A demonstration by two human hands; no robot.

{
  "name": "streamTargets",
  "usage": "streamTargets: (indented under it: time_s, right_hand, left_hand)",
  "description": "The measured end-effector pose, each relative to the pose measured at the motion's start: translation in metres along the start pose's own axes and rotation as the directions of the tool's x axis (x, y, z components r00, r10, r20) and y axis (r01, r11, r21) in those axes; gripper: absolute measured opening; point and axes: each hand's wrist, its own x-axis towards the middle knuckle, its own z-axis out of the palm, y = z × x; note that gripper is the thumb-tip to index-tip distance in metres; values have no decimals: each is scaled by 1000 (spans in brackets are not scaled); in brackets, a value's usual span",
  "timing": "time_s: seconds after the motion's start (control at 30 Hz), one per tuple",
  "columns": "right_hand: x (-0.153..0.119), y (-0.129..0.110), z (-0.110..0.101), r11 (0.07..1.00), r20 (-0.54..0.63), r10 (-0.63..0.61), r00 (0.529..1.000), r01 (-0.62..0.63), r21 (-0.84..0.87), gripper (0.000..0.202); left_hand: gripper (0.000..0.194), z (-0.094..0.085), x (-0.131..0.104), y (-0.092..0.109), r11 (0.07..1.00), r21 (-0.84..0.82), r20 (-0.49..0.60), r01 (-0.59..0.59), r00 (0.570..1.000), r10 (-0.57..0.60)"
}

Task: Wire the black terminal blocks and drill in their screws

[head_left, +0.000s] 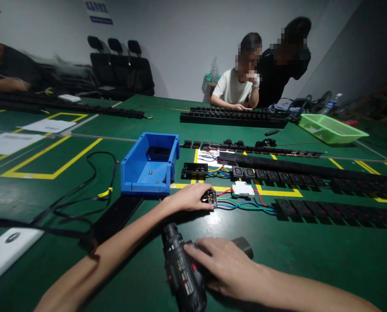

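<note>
My left hand is closed around a small black terminal box with bare metal contacts. Red, green and blue wires run from that box to a white circuit breaker and a row of black sockets. A black cordless drill lies on its side on the table, its nose pointing at the left hand. Over the drill's handle, my right hand is closed, with its index finger along the body; the palm hides most of the grip.
Beside my left forearm stands a blue parts bin with a few small pieces inside. More socket strips lie to the right, with a green basket behind. A black cable loops at left. Two people are across the green table.
</note>
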Motion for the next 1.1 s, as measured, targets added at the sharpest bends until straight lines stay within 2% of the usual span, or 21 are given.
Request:
streamTargets:
  time_s: [0.1, 0.43, 0.63, 0.83, 0.9, 0.97, 1.0, 1.03, 1.1]
  right_hand:
    - [1, 2, 3, 1000, -1, -10, 1000, 10, -16, 70]
    - [-1, 5, 11, 1000, -2, 14, 1000, -14, 12, 74]
    - [0, 6, 9, 999, -10, 16, 1000, -15, 43, 72]
    - [-1, 13, -3, 992, -3, -96, 995, 96, 82, 76]
    - [-2, 28, -15, 987, -60, -132, 989, 137, 79, 73]
    - [-4, 55, -32, 993, -218, -105, 970, 115, 30, 58]
    - [-6, 72, -41, 999, -332, -45, 942, 43, -15, 47]
    - [-7, 90, -50, 997, -444, 36, 895, -61, -41, 40]
    - [-11, 127, -66, 964, -560, 170, 810, -255, -75, 37]
  left_hand:
    - [60, -1, 0, 1, 1000, -3, 7, 11, 1000, -11]
    - [59, 0, 0, 0, 1000, 17, 4, -2, 1000, 2]
    - [52, 1, 0, 7, 995, 102, -24, 12, 1000, -10]
    - [51, 3, 1, 8, 988, 155, -37, -6, 999, 12]
    - [52, 4, 1, 7, 988, 152, -39, -11, 999, 18]
    - [52, 5, 2, 6, 989, 148, -36, -16, 999, 22]
    - [52, 5, 2, 6, 989, 150, -35, -15, 999, 21]
    - [52, 5, 2, 5, 988, 154, -36, -12, 999, 18]
    - [51, 5, 2, 5, 987, 164, -38, -5, 999, 12]
